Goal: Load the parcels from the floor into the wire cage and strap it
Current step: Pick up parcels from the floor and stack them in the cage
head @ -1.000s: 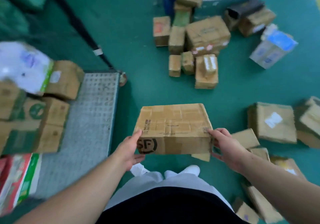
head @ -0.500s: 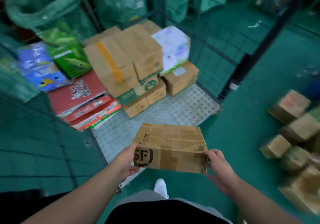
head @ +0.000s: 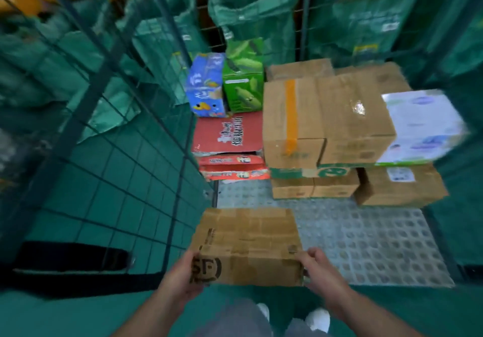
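Left hand (head: 180, 276) and right hand (head: 321, 271) gripping box (head: 248, 242) by its ends, holding it at cage (head: 366, 237) mouth. Stack (head: 326, 117) filling the back; loading looking partway, strapping likely pending.

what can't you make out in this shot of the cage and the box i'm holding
Head view only:
- Print on the white-topped carton: motion blur, unreadable.
- Underside of the taped brown cardboard SF parcel, gripped by the left hand and right hand: hidden by the parcel itself.
- Plain brown box at the rear: mostly hidden by the orange-taped carton.
- Green wire cage top: cut off by the frame edge.
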Available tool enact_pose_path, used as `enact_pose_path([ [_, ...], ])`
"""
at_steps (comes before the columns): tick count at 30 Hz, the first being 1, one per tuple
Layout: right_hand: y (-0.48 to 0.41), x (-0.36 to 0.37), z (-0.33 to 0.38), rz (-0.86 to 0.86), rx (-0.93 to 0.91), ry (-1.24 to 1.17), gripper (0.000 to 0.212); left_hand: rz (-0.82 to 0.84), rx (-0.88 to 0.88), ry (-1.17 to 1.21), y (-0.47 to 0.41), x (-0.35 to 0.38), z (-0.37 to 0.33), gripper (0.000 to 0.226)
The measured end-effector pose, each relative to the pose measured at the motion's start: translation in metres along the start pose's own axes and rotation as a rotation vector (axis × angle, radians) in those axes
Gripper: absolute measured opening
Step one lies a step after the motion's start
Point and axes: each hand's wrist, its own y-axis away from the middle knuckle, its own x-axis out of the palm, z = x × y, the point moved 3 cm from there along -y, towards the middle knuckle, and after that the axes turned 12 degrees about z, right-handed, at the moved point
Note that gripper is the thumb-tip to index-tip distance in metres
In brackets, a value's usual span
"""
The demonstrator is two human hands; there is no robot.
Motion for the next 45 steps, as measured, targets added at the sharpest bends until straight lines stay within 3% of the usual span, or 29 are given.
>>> enact_pose_path([
  [6,-0.031,0.01,0.059,0.074,0.05,0.187,0.034,-0.076,-0.003,0.149,-0.011,-0.003,-0.008,0.04],
  [16,-0.121,0.073,0.185,-0.06,-0.063,0.207,0.023,-0.101,0.258,0.209,-0.118,-0.017,-0.15,0.038],
  [19,-0.141,0.091,0.217,-0.049,-0.092,0.151,0.039,-0.104,0.317,0.243,-0.143,-0.011,-0.187,0.023],
  [25,-0.205,0.103,0.255,-0.036,-0.02,-0.016,0.074,-0.084,0.35,0.112,-0.211,0.017,-0.242,0.037],
  [28,-0.247,0.101,0.273,-0.087,-0.031,-0.023,0.094,-0.127,0.328,0.068,-0.244,0.03,-0.27,0.029],
  [30,-0.269,0.1,0.286,-0.116,-0.031,-0.04,0.099,-0.131,0.331,0.078,-0.261,0.037,-0.29,0.029],
  [31,-0.279,0.101,0.29,-0.116,-0.038,-0.036,0.092,-0.127,0.316,0.157,-0.271,0.04,-0.297,0.033],
  [34,-0.3,0.111,0.303,-0.04,-0.059,-0.034,0.048,0.048,0.212,0.364,-0.3,0.056,-0.315,0.027],
  [36,-0.311,0.116,0.313,-0.018,-0.085,0.007,0.053,0.211,0.187,0.494,-0.305,0.076,-0.328,0.028],
  [38,-0.322,0.111,0.325,-0.059,-0.125,0.041,0.065,0.256,0.21,0.508,-0.304,0.087,-0.338,0.026],
  [41,-0.333,0.095,0.333,-0.052,-0.119,0.072,0.08,0.253,0.189,0.39,-0.305,0.086,-0.333,0.033],
  [43,-0.326,0.09,0.329,0.012,-0.064,0.102,0.106,0.261,0.141,0.238,-0.3,0.079,-0.32,0.033],
  [45,-0.312,0.092,0.313,0.128,0.015,0.087,0.1,0.215,0.098,0.059,-0.286,0.076,-0.296,0.03],
])
